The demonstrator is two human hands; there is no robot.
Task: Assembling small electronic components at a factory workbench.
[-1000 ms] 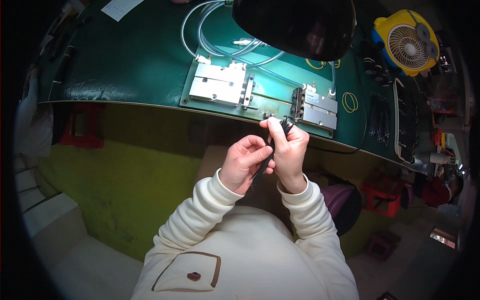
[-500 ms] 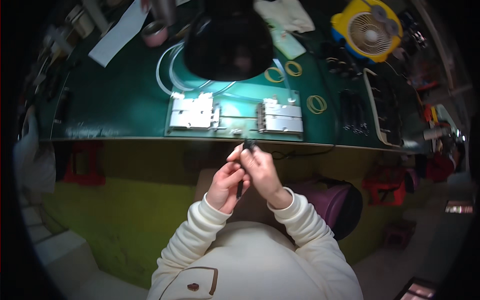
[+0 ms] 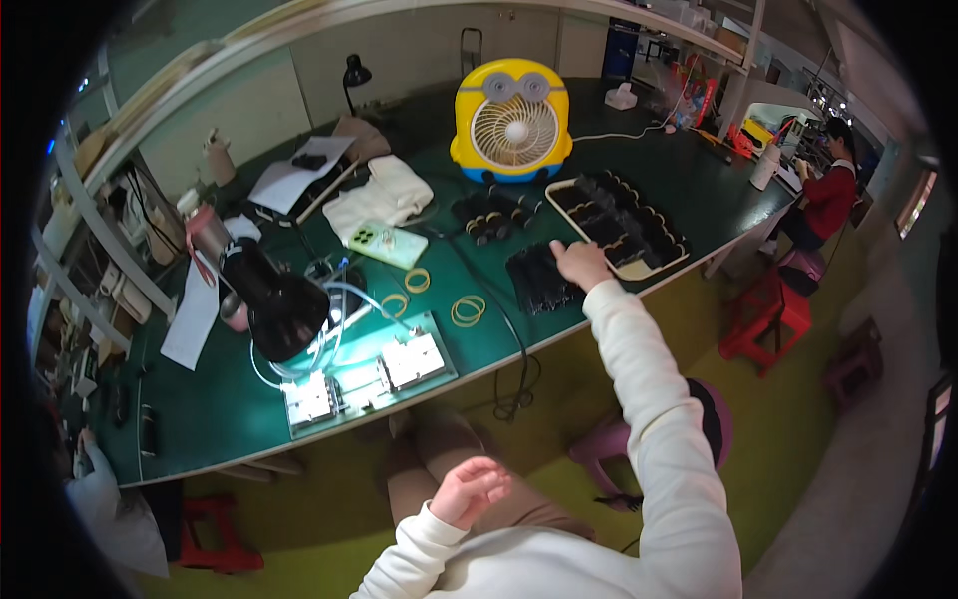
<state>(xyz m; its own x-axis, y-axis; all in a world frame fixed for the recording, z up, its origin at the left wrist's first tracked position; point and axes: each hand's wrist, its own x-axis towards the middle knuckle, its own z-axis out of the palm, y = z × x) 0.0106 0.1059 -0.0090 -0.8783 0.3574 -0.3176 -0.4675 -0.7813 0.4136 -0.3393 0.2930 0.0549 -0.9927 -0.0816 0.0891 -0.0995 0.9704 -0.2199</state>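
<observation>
My right hand (image 3: 585, 266) reaches out over the bench, at the edge of a row of thin black cable-like pieces (image 3: 537, 280). One finger or thumb points out to the left; the other fingertips are hidden, so any hold cannot be seen. My left hand (image 3: 471, 492) hovers above my lap with fingers loosely bent and apart, and nothing shows in it. On the bench's front edge lies a plate fixture (image 3: 451, 361) with two silver metal blocks, lit by a black lamp (image 3: 274, 304). Clear tubes run to the fixture.
Beyond the right hand lies a cream-rimmed tray (image 3: 639, 272) of black parts, beside black bundles (image 3: 491, 215). A yellow fan (image 3: 514, 125) stands behind. Yellow rings (image 3: 467, 310), a phone (image 3: 389, 245) and white cloth (image 3: 384, 195) lie leftward. A person in red (image 3: 830, 195) sits far right.
The view has swung to the right. My hands, together on a small black piece before, are now apart: the right has stretched out to the black pieces, the left has stayed near my body.
</observation>
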